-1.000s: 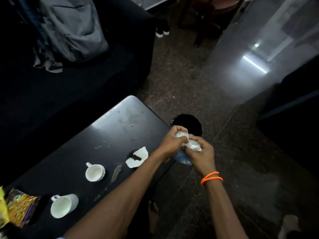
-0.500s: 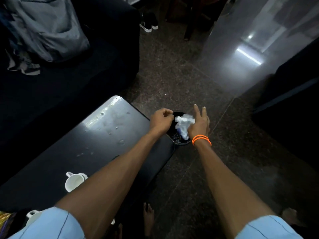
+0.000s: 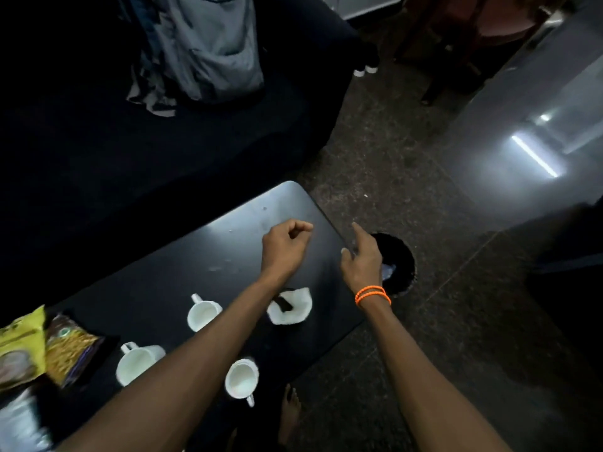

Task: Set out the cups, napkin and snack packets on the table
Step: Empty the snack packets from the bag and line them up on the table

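Three white cups stand on the black table [image 3: 182,256]: one [image 3: 203,315] in the middle, one [image 3: 137,363] to its left, one [image 3: 242,380] near the front edge. A white napkin [image 3: 290,309] lies crumpled right of my left forearm. Two snack packets, a yellow one [image 3: 19,350] and a dark one [image 3: 73,350], lie at the table's left end. My left hand [image 3: 285,244] hovers over the table's right part with fingers curled, holding nothing. My right hand [image 3: 362,256] hangs over the table's right edge, fingers loose and empty.
A black round bin [image 3: 403,259] stands on the floor just right of the table, with crumpled plastic inside. A dark sofa [image 3: 163,141] with a grey bag [image 3: 208,50] runs behind the table. A bare foot [image 3: 290,415] shows below the table's front edge.
The crumpled plastic that both hands held has gone into the bin. Both hands have drawn back from the bin toward the table, empty.
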`<state>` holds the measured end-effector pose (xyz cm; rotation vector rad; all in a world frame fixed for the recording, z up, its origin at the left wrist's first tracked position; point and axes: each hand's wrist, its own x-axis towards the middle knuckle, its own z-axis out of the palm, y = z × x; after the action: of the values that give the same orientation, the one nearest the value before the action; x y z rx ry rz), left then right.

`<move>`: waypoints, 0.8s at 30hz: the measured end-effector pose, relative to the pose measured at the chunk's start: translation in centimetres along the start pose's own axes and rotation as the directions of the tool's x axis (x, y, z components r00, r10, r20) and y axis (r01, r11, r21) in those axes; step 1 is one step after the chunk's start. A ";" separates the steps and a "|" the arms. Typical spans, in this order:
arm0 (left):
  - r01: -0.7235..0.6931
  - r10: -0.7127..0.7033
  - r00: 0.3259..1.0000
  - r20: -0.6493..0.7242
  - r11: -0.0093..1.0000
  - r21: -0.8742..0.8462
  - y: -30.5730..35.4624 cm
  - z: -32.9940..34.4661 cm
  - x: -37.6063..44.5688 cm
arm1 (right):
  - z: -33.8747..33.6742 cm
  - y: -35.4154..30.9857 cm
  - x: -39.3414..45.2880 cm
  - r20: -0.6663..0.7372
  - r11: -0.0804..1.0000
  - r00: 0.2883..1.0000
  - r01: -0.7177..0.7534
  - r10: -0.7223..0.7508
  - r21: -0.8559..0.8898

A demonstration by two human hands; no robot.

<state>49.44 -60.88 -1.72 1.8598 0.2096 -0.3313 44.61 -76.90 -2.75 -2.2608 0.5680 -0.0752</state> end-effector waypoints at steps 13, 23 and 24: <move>0.147 -0.365 0.653 -0.663 0.921 -0.362 -14.0 -31.3 -11.7 | 21.5 -21.9 -15.0 0.244 0.946 0.945 0.140 -0.216 0.292; 0.451 -0.498 0.565 -0.658 0.854 -0.260 -27.0 -43.2 -17.6 | 38.4 -25.2 -22.9 0.778 0.942 0.628 0.263 -0.002 -0.210; 0.444 -0.473 0.593 -0.651 0.867 -0.225 -27.6 -43.5 -17.5 | 39.4 -25.0 -22.9 0.787 0.936 0.615 0.255 0.036 -0.242</move>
<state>29.76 -10.61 -8.41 1.7896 1.2354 0.0512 42.42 -25.35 -9.15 -2.3422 -0.0626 0.9958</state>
